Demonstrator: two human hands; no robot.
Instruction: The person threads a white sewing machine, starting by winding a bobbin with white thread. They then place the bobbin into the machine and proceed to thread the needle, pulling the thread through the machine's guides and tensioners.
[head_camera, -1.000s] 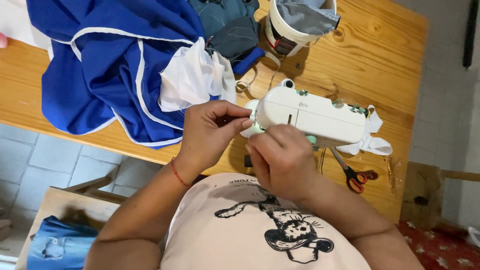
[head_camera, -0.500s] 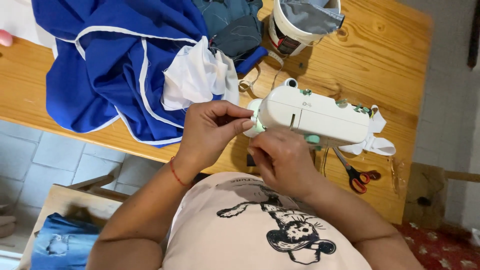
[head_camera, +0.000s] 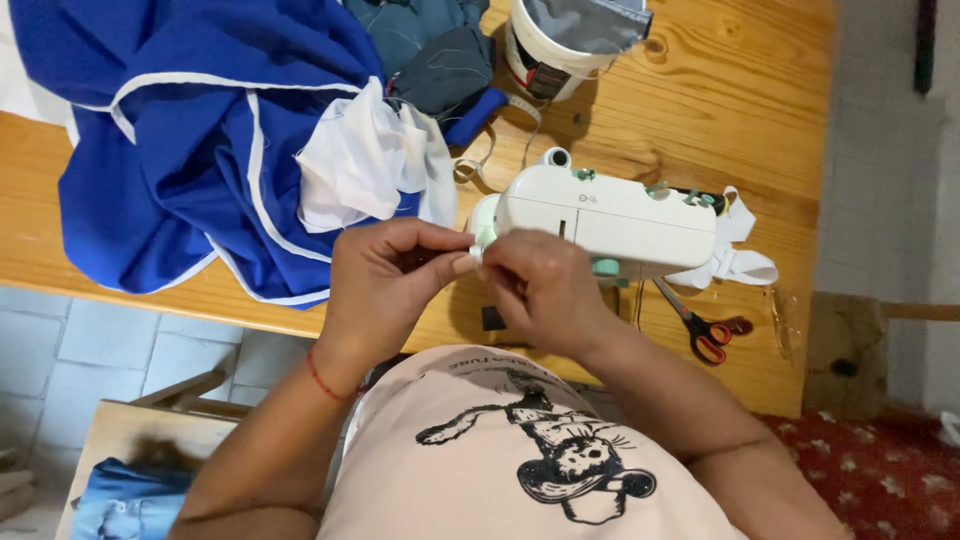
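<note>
Two hands meeting at the needle end of a small white sewing machine (head_camera: 610, 222), on the side nearest the body. Left hand (head_camera: 385, 275) curled, thumb and forefinger pressed together at the machine's pale green end cap, apparently pinching something fine; thread itself too thin to make out. Right hand (head_camera: 540, 290) cupped just below the machine's front, fingertips bent in toward the same spot, touching the left fingertips; what is gripped, if anything, cannot be told.

Judged from this: still at the setting-up stage, fiddling at the needle end. No cloth under the machine's foot as far as visible, no seam under way. Blue fabric with white trim (head_camera: 190, 130) heaped well off the machine's needle end, with a white piece (head_camera: 365, 165) on its near edge, untouched.

Red-handled scissors (head_camera: 700, 328) lying just in front of the machine's far end; white strap (head_camera: 735, 262) trailing beside that end. White bucket (head_camera: 560, 45) behind the machine, holding grey cloth. All on a wooden table (head_camera: 760, 130). Pale tiled floor below the table's near edge, red patterned rug (head_camera: 880, 470) past the machine's far end.
</note>
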